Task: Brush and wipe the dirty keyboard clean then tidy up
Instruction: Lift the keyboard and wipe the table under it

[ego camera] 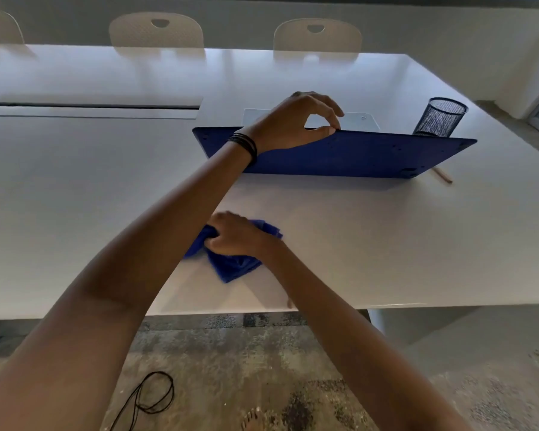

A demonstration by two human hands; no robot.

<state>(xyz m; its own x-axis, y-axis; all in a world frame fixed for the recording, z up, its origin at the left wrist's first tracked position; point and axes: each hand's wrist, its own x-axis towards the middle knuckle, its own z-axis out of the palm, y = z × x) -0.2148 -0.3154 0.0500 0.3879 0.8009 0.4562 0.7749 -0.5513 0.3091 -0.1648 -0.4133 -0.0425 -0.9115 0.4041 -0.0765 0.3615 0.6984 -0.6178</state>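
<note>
Gripping the top long edge of the blue keyboard (339,154), the left hand (290,126) is pinching it between the thumb and curled fingers. The keyboard is standing tipped up on its other long edge on the white surface (386,244), with its plain blue underside facing the camera and its keys turned away out of sight. Black bands (245,146) are circling the left wrist, and the left arm is reaching across in front of the right one.

Nearer the front edge of the surface, the right hand (240,236) is pressing down on a crumpled blue cloth (234,265), its fingers curling into the bunched fabric. The cloth is lying well apart from the keyboard, with bare surface between them.

Behind the keyboard a pale flat mat (358,119) is showing above its top edge. A black mesh cup (441,118) is standing upright just behind the keyboard's right end, and a thin wooden stick (442,175) is poking out from under that same end; what it belongs to I cannot tell. A long dark slot (94,104) is running across the surface at the left. Two pale chairs (156,32) are standing at the far side. A black cable (150,396) is looping on the mottled floor (231,353) below.
</note>
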